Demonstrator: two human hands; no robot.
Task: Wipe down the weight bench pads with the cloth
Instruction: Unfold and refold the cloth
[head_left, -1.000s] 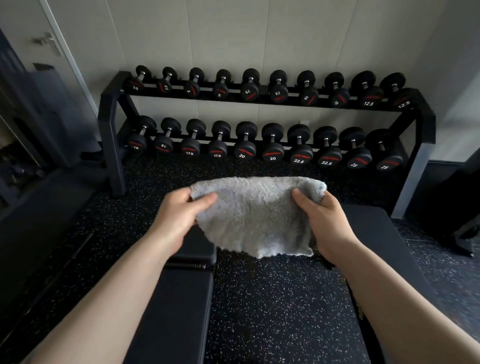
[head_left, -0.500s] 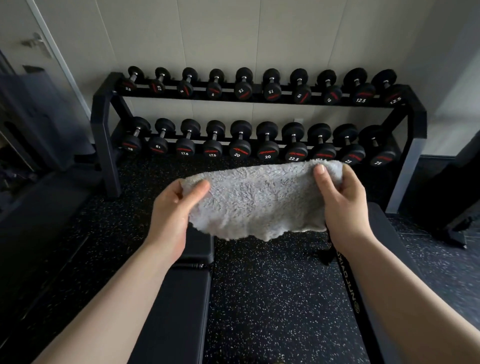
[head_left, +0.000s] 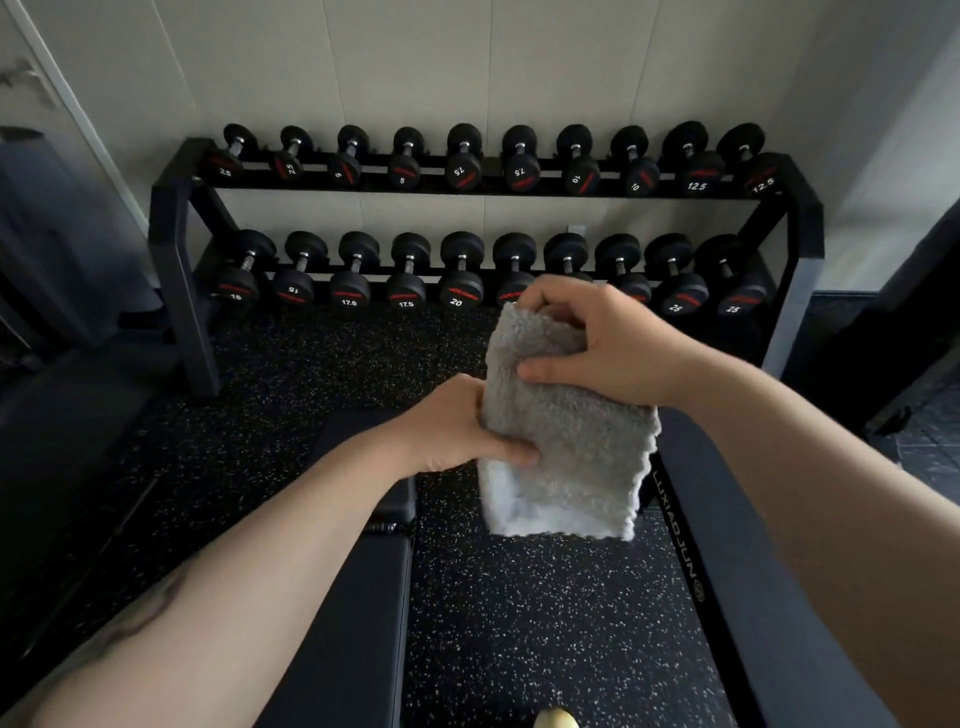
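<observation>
A: Head view, item one: cloth (head_left: 566, 441), grey, fluffy, folded over on itself, held in the air above the speckled floor (head_left: 545, 613) between two dark bench pads.

B: Who has it?

A: Both hands. Left hand (head_left: 457, 431) grips the cloth's left edge, thumb lying across the front face and the fingers tucked behind it. Right hand (head_left: 602, 343) clamps the upper part, thumb pressed flat on the front, fingers curled over the top fold.

B: Item two, the pads?

A: Left bench pad (head_left: 343, 613), black, runs from the bottom of the frame up under the left forearm; a seam splits it into a long section and a short one (the short one is mostly hidden by the wrist). Right bench pad (head_left: 753, 597), black, with pale lettering along its near edge, lies under the right forearm. The cloth touches neither pad.

B: Background entries?

A: Dumbbell rack (head_left: 176, 260), black, two tiers, against the pale wall (head_left: 467, 62). Ten dumbbells per tier; the upper row (head_left: 462, 161) reads 2.5 up to 12.5, the lower row (head_left: 405, 283) 15 up to 25. The right hand covers part of the lower row. A small pale rounded object (head_left: 557, 719) sits at the bottom edge; what it is I cannot tell.
</observation>
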